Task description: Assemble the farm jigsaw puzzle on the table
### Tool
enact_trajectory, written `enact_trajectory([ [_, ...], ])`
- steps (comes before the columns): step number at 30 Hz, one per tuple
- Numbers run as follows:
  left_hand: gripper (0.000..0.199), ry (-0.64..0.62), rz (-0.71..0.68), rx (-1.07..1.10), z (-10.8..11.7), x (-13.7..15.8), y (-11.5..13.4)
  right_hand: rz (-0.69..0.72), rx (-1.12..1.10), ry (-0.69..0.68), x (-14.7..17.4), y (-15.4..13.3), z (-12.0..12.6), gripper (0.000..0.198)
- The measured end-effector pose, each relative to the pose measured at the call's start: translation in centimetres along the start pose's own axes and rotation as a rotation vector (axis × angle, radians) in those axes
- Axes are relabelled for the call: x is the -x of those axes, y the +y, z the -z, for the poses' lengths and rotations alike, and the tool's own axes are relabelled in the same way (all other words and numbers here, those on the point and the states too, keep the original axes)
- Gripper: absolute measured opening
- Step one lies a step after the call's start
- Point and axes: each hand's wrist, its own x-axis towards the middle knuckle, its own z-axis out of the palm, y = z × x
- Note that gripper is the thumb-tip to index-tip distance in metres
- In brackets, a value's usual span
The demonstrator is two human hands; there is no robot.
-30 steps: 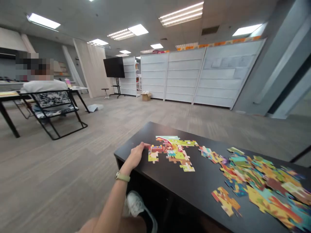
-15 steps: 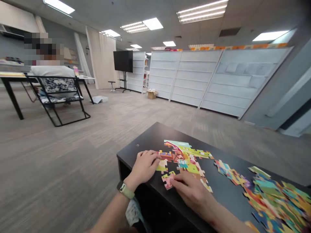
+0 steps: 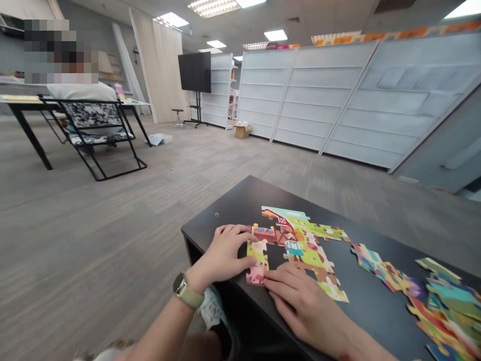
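Left hand [image 3: 224, 253] flat, fingers spread, on the near-left corner of the black rectangular worktop [image 3: 233, 205], fingertips touching the left edge of the colourful, partly joined cardboard jigsaw picture [image 3: 296, 238]. Right hand [image 3: 300, 301] laid flat just right of it, fingers together, tips pressing a small pink cardboard puzzle piece [image 3: 256, 275] against the picture's lower-left edge. Pale green wristwatch [image 3: 185, 292] on the left wrist. Right of the picture, a small joined strip of multicoloured pieces [image 3: 383, 271], then a loose heap of bright cardboard pieces [image 3: 451, 306] at the worktop's right end. Far left of the worktop, a black metal-framed chair with patterned cushions [image 3: 95, 130], a person seated.
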Motion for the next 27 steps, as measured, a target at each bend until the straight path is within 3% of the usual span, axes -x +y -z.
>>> enact_trajectory([
  [13,0.032,0.012,-0.005,-0.033,-0.18,0.04,0.17,0.032,-0.069,0.036,0.34,0.53,-0.21,0.034],
  [27,0.025,0.032,-0.009,-0.071,-0.51,0.02,0.38,-0.072,-0.008,-0.053,0.64,0.06,0.41,0.032],
])
